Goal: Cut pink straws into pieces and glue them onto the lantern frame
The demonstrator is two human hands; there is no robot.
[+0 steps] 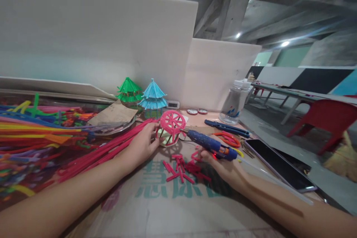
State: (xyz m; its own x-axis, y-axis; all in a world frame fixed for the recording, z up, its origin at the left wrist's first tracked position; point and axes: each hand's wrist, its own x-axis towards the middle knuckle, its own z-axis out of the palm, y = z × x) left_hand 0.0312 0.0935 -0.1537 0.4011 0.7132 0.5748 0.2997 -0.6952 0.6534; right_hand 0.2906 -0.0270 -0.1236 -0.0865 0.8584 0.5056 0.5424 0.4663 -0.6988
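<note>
My left hand point(142, 142) grips the side of a small pink pipe-cleaner wheel frame point(172, 122) that stands on the cardboard sheet point(173, 208). My right hand point(220, 161) holds a blue glue gun point(208, 143), its nozzle touching the right side of the wheel frame. Several short pink pipe-cleaner pieces point(182, 169) lie on the cardboard between my hands. A bundle of long pink pipe cleaners point(111, 147) runs under my left wrist.
A heap of many-coloured pipe cleaners point(33, 134) fills the left. Green point(128, 90) and blue point(153, 98) pagoda models stand at the back by the white board. A plastic bottle point(233, 104), blue cutter point(225, 128), orange scissors point(227, 139) and tablet point(279, 163) lie right.
</note>
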